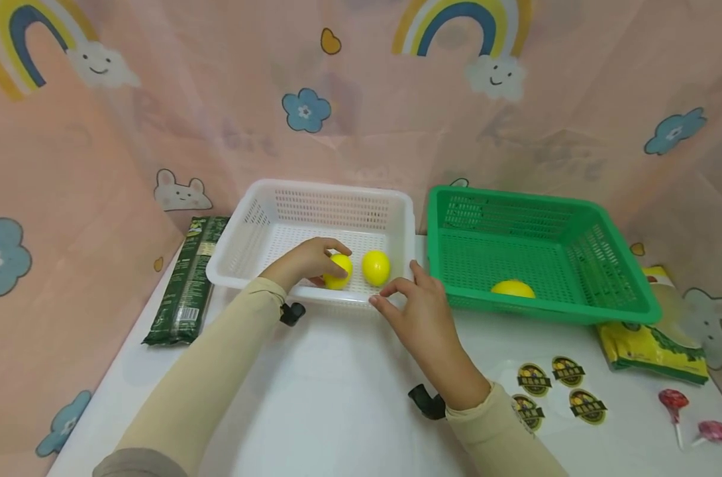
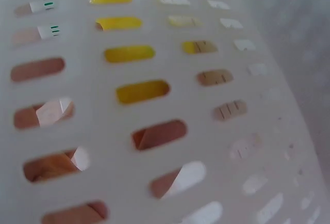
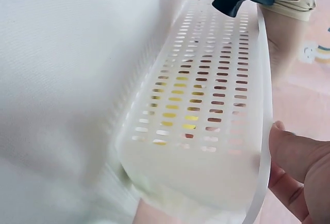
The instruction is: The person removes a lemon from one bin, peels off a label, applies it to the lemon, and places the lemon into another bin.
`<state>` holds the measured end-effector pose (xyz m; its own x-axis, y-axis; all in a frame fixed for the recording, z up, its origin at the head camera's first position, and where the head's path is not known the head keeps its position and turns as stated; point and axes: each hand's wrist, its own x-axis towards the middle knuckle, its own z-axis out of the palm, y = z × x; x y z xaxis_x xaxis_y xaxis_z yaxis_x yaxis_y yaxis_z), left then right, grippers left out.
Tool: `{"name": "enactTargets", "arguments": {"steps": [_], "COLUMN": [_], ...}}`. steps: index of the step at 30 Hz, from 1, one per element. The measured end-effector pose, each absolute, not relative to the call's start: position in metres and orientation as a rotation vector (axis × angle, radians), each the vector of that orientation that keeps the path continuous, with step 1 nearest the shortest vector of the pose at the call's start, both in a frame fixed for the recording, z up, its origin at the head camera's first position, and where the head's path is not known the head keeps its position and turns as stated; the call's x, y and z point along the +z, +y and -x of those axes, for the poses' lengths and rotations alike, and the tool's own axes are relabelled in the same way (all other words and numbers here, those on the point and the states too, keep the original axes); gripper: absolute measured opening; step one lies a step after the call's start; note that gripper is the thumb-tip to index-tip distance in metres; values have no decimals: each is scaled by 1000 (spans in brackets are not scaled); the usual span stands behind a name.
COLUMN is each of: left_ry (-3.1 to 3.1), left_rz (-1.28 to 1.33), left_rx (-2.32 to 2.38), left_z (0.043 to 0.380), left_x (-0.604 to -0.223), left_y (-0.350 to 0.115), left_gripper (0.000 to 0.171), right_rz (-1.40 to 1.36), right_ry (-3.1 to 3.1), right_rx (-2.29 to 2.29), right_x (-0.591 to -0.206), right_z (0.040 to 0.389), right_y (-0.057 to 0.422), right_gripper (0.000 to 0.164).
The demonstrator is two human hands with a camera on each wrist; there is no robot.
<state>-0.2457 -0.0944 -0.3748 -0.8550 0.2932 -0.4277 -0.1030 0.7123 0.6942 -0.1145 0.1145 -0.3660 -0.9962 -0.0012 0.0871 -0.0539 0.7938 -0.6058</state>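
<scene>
Left hand [image 1: 306, 260]: we find it reaching over the near wall of the white basket [image 1: 220, 279], thumb and fingers curled about a yellow ball [image 1: 339, 273], which sits inside that basket near its front wall.

Right hand [image 1: 423, 321]: thumb and fingers pinch the white basket's rim at its near right corner, thumb outside in the right wrist view.

Second yellow ball [image 1: 375, 267]: just right of the left hand's grip, in the same basket, between the two hands.

Obstructions: the basket's front wall, whose slots give the left wrist view only strips of yellow and skin.

Green basket [image 1: 492, 255]: right of the right hand's grip, near the white one; we count one yellow ball in it, its lower part hidden by the front wall.

Green packet [image 1: 185, 285]: left of the left grip, beside the white basket.

Yellow packet [image 1: 653, 354]: far right of both grips, partly covered by the green basket.

Round labels [image 1: 534, 379]: four, right of the right hand and nearer the wearer.

Lollipops [image 1: 673, 401]: two, farther right than the labels, on the white table [image 1: 325, 397].

Patterned cloth [image 1: 367, 66]: behind everything.
</scene>
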Motion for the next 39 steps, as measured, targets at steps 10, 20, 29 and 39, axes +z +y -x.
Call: {"name": "enactTargets", "arguments": {"steps": [10,20,29,39], "left_ry": [2518,2412,2400,2545], "left_rz": [-191,-319,-299,-381], "left_rx": [1512,1730,1597,1424], "left_z": [225,129,67,54], "left_x": [-350,-330,-397,-425], "left_y": [-98,-83,-70,-71], "left_gripper": [53,49,47,49], "right_rz": [-43,-75,-84,-121], "right_ry": [-2955,-2959,-2961,-2952], "right_rx": [992,924,928,938], "right_x": [-362,-361,-358,-359], "right_z": [118,117,115,117], "right_y": [113,118,119,120], "right_gripper": [21,17,25,25]}}
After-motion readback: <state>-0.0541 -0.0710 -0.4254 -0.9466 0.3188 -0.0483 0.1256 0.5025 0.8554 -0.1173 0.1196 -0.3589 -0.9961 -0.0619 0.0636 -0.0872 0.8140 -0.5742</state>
